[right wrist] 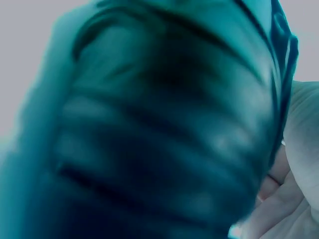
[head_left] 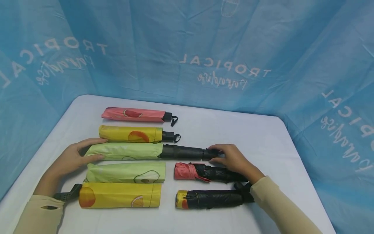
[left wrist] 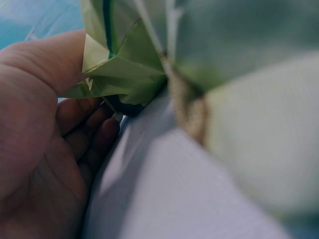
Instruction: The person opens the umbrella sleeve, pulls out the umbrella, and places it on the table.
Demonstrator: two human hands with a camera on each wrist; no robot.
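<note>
A folded black umbrella (head_left: 182,151) lies partly inside a light green umbrella sleeve (head_left: 125,151), its black part sticking out to the right. My left hand (head_left: 70,157) holds the sleeve's left end between thumb and fingers; in the left wrist view the crumpled green end (left wrist: 127,74) sits by the thumb. My right hand (head_left: 233,159) grips the umbrella's right end, fingers on the far side and thumb on the near side. The right wrist view is mostly filled by blurred dark fabric (right wrist: 164,129), with part of the hand (right wrist: 289,194) at the right edge.
Behind lie a pink sleeved umbrella (head_left: 134,114) and a yellow one (head_left: 131,134). Nearer are a green avocado-print sleeve (head_left: 125,173) and a yellow orange-print sleeve (head_left: 119,195). Two folded black umbrellas, one red-tipped (head_left: 210,172) and one yellow-tipped (head_left: 214,199), lie right. Blue curtains (head_left: 175,48) surround the white table (head_left: 233,125).
</note>
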